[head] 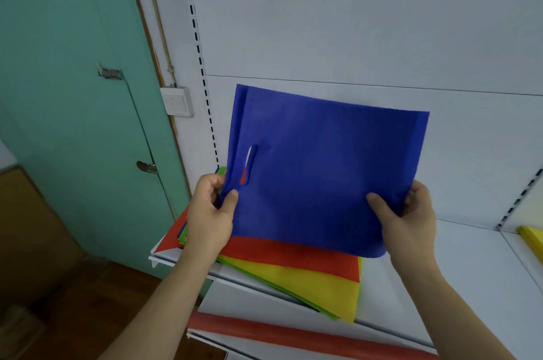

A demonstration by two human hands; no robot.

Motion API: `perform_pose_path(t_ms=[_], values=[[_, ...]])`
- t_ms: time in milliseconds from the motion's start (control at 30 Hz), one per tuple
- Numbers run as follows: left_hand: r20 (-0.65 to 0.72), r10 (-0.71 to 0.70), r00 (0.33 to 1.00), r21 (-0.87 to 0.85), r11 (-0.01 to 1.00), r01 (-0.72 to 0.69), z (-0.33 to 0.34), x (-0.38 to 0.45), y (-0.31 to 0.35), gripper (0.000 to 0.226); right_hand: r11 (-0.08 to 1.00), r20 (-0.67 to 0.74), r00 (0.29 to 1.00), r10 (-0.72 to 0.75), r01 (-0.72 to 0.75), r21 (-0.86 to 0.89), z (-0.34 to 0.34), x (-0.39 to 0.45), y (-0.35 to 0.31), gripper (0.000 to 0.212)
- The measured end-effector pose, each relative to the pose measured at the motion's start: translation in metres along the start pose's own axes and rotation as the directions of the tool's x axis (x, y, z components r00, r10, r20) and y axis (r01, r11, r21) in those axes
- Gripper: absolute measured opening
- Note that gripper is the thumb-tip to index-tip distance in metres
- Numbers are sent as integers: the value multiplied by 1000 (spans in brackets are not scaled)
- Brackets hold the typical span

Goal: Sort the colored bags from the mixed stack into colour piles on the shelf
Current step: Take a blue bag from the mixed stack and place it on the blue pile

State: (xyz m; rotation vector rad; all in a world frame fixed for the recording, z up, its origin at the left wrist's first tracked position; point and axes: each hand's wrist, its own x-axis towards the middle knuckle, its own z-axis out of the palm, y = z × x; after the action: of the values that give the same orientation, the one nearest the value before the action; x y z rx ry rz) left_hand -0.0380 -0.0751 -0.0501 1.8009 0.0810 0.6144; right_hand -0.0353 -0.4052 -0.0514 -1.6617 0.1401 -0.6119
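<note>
White metal shelving (458, 280) with a slotted upright against a pale back panel; teal door at left. Blue non-woven bag (323, 171) held up in front of me, above the mixed stack (293, 268), die-cut handle slot toward the left. My left hand (210, 213) pinches the bag's handle edge, thumb on the front face, fingers curled behind. My right hand (408, 215) grips the bag's right lower edge, thumb across the front, fingers wrapped behind. Bag tilted, top edge leaning toward the back panel, lower corner drooping over the stack. Stack lies on the shelf's left end: red bag uppermost, yellow and green fanned out beneath, overhanging the front lip. Yellow bags (531, 239) lie at far right on the shelf, well apart from the stack
</note>
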Motion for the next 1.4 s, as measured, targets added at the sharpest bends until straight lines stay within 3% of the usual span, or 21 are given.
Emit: perform_pose_path(t_ms=[100, 200, 300, 433, 600, 767, 900, 1000, 1100, 1233, 1400], values=[[59, -78, 995, -30, 996, 80, -2, 0, -2, 14, 999, 81, 997, 4, -7, 42, 1, -8, 4, 35], [100, -12, 995, 54, 999, 6, 0, -2, -6, 19, 999, 93, 996, 11, -13, 31, 2, -14, 9, 16], [95, 33, 995, 33, 999, -36, 5, 7, -12, 13, 993, 49, 997, -55, 60, -98, 0, -14, 2, 4], [118, 13, 993, -89, 996, -2, 15, 25, -17, 12, 985, -94, 989, -116, 103, -136, -9, -14, -10, 13], [230, 28, 973, -61, 998, -14, 30, 25, -21, 16, 991, -39, 999, 0, -5, -134, -10, -29, -4, 22], [241, 105, 965, -20, 994, -103, 43, 21, -7, 23, 969, -248, 968, -31, -32, -245, -35, -54, -10, 23], [296, 171, 940, -75, 985, -156, 78, 2, 19, 21, 958, -477, 872, -106, -39, -284, -83, -88, -18, 34], [348, 158, 924, -204, 975, -90, 114, -35, 36, 26, 914, -571, 804, -166, -92, -396, -132, -116, -20, 24], [380, 193, 905, -248, 963, -102, 151, -77, 55, 35, 810, -568, 783, -254, -148, -567, -183, -144, -23, 17], [497, 246, 832, -264, 956, -125, 203, -140, 86, 30, 728, -561, 772, -299, -195, -657, -256, -184, -27, 35], [585, 363, 725, -253, 931, -263, 275, -236, 138, 27, 661, -579, 776, -250, -300, -688, -367, -227, -27, 51]])
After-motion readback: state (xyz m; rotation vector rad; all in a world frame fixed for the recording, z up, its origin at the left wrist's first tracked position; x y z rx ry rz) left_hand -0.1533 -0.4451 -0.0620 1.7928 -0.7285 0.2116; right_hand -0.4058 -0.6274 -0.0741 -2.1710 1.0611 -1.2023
